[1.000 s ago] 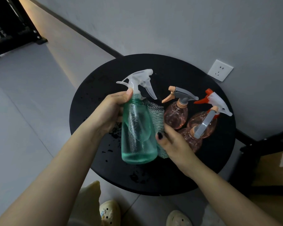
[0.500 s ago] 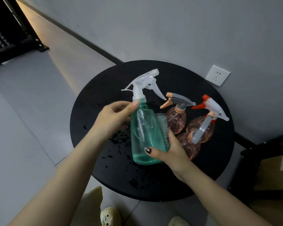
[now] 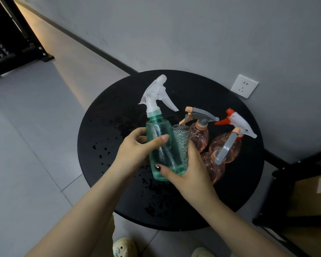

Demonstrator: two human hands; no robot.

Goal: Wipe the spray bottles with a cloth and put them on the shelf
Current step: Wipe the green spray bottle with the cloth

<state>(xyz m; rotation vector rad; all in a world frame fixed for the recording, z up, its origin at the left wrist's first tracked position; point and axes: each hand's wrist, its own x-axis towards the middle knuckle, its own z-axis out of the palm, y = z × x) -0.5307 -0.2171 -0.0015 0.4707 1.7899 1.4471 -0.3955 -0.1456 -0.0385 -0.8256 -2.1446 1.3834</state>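
A person's 2 bare hands hold a green spray bottle [image 3: 163, 145] above a round black table [image 3: 104, 130]. The left hand [image 3: 135, 151] grips the bottle's upper body from the left, thumb laid across the front and fingers curled behind it. The right hand [image 3: 189, 173] wraps the bottle's lower right side, its dark-nailed thumb on the front near the base, pressing a grey mesh cloth [image 3: 181, 140] against the bottle; the cloth sticks up out of this grip, between the palm and the green plastic. The bottle stands nearly upright, its clear trigger head [image 3: 157, 95] rising well above both grips.

Just right of the right hand, 3 pink spray bottles sit on the table: one with a grey and peach trigger [image 3: 200, 130], one with a white and red trigger [image 3: 230, 143], and one lying nearest the right wrist [image 3: 215, 167]. Dark wet specks dot the tabletop below the left hand. A white wall socket [image 3: 244, 86] sits beyond the table
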